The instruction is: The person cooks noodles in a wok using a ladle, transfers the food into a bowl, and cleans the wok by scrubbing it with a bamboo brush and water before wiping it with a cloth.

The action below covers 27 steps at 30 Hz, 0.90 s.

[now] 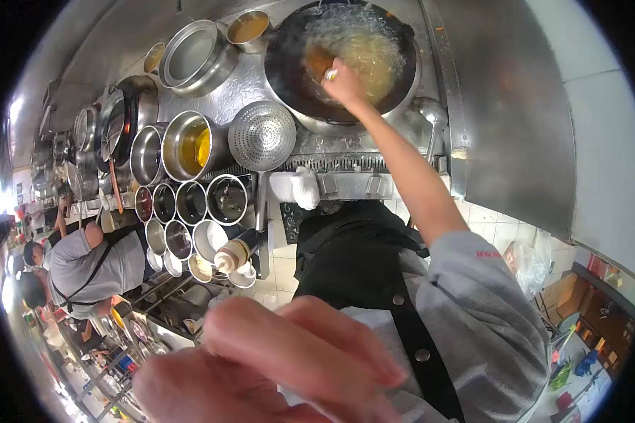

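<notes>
My right hand point(346, 83) reaches into a large dark wok point(281, 77) at the top. Its fingers are closed around a brown brush point(319, 62), partly blurred, which touches the cloudy water point(374, 60) in the wok. Light streaks and bubbles show in that water. Very close to the camera, at the bottom, my left hand point(261, 359) has its fingers curled together. Its fingertips and palm are hidden, so whatever it may hold does not show. A perforated strainer point(262, 135) lies left of the wok, its handle pointing toward me.
Left of the strainer stands a pot with yellow oil point(190, 151). Several small metal containers point(192, 201) sit below it, with a squeeze bottle point(234, 252) among them. A white cloth point(305, 187) rests on the stove edge. Another person point(106, 261) works at far left.
</notes>
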### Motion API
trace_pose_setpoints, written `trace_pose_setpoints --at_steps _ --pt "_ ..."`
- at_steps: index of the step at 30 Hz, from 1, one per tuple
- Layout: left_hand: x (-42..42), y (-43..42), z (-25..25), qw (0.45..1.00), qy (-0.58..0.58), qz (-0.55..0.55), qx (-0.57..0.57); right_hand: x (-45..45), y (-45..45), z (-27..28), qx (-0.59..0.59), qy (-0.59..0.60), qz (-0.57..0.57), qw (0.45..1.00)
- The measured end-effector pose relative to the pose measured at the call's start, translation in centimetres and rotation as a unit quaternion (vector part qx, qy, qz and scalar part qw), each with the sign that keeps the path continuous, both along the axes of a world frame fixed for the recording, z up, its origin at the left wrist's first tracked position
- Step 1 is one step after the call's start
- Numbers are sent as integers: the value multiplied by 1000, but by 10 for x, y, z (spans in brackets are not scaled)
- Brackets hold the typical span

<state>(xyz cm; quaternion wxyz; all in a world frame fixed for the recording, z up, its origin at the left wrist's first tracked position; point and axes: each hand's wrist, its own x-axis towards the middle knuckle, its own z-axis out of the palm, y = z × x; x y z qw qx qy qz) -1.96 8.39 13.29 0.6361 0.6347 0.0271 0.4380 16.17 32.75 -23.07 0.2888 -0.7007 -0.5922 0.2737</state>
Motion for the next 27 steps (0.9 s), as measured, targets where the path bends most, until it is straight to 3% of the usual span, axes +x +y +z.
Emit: trace_pose_setpoints --at_steps 2,4,6,8,11,13,16,18,19,21,24,27 --pt "-27 -51 26 944 219 240 -50 13 -39 0 15 44 50 998" --pt "-13 -45 15 909 181 375 -37 53 -78 15 1 11 95 995" --pt "-6 -33 -28 918 77 388 -25 103 -99 46 -46 -94 135 985" --pt "-32 -44 -58 897 167 395 -105 135 -95 67 -49 -261 111 958" --pt "-39 -46 -101 841 271 382 -270 153 -27 48 33 -328 90 940" --pt "-43 -42 -146 841 304 331 -301 124 25 44 93 -288 35 952" --pt "-51 -26 -249 820 378 286 -320 39 65 12 72 -35 -60 995" --pt "-58 -28 -352 761 460 383 -250 -16 64 -1 102 116 -95 983" --pt "-69 -28 -417 680 584 440 -52 -37 54 -10 125 186 -111 968" --pt "-60 -31 -484 623 572 530 -60 -57 37 -33 114 229 -108 961" --pt "-57 -23 -510 649 568 445 -243 -34 -8 -33 -8 280 -49 959" --pt "-44 -22 -495 646 585 450 -193 25 -58 7 -90 246 30 965"
